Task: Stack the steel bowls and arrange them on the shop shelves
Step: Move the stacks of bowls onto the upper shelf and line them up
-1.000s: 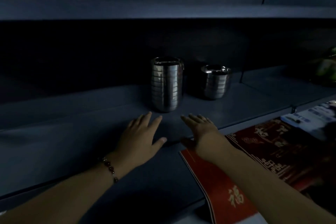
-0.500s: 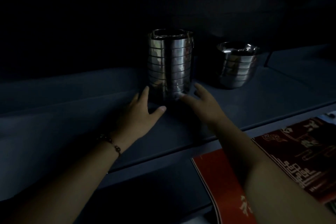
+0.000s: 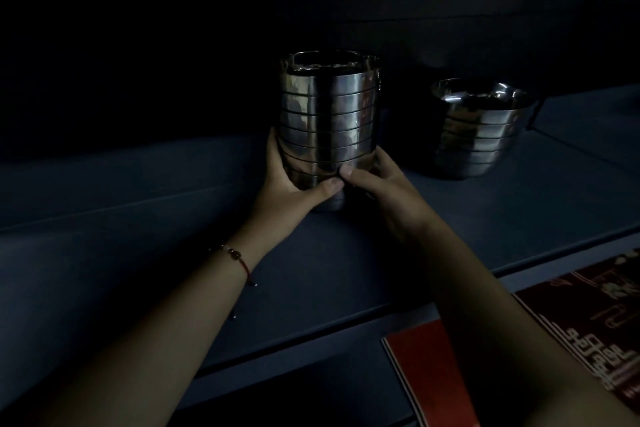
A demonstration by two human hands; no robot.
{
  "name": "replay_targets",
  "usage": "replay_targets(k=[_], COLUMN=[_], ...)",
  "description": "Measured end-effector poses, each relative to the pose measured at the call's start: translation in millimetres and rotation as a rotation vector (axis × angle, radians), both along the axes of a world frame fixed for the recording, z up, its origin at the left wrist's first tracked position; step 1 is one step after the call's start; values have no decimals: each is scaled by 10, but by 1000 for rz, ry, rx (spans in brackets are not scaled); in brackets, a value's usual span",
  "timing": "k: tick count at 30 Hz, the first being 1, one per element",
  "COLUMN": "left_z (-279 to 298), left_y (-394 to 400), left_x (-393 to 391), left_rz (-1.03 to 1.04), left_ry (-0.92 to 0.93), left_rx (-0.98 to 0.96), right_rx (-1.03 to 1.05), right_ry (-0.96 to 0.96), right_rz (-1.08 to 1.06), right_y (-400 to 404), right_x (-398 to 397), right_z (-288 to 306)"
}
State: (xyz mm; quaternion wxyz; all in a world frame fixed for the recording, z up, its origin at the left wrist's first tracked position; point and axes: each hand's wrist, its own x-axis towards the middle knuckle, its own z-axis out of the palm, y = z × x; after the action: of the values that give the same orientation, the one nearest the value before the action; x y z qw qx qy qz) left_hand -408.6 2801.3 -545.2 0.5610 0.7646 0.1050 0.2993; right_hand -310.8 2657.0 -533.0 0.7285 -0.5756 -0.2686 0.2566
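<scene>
Dim shop shelf (image 3: pixel 138 253), dark grey. Tall stack of steel bowls (image 3: pixel 327 121) stands on it; shorter stack of steel bowls (image 3: pixel 481 135) right of tall stack, apart. My left hand (image 3: pixel 294 184) and right hand (image 3: pixel 381 184) clasp tall stack low, thumbs meeting in front. Judge it heavy, rigid, slick, top-heavy; low two-sided hold best. Fingers behind stack hidden; shelf back lost in dark; red printed box (image 3: pixel 554 340), below right of tall stack, cut off.
</scene>
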Motion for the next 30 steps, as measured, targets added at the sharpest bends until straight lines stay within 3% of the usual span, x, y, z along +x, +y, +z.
replay_targets(k=[16, 26, 30], left_z=[213, 317, 462], left_y=[-602, -1151, -1389], left_x=[-949, -1796, -2176], left_rz=[-130, -196, -234], left_ry=[16, 16, 34], left_rx=[22, -48, 11], right_rx=[-228, -256, -310], right_ry=[-200, -144, -178], right_rz=[-17, -64, -80], right_y=[-801, -1377, -1645], right_x=[-946, -1836, -2204], right_z=[271, 450, 633])
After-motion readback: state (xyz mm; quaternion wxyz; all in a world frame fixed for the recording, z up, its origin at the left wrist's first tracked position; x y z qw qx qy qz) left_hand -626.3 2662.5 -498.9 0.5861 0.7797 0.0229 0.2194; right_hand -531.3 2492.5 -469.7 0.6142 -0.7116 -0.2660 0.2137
